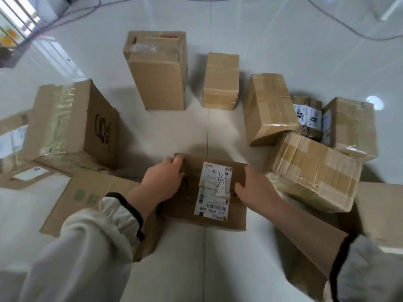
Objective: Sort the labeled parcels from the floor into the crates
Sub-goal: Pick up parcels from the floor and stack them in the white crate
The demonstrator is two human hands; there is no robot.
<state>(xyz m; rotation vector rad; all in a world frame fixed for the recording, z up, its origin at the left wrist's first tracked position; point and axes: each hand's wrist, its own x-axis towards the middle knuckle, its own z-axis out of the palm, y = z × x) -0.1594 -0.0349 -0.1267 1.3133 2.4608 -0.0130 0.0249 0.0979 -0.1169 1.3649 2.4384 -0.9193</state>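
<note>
A flat brown parcel (235,212) with a white shipping label (214,188) on top is in the centre foreground, just above the pale floor. My left hand (162,182) grips its left edge, fingers curled over the far corner. My right hand (255,188) holds its right side with the thumb on the top face. Whether the parcel touches the floor cannot be told.
Cardboard parcels ring the spot: a tall box (159,70) and a smaller box (220,81) at the back, several taped boxes (314,171) stacked at the right, a big box (72,125) at the left, a flat carton (87,199) under my left arm. Cables (340,25) cross the far floor.
</note>
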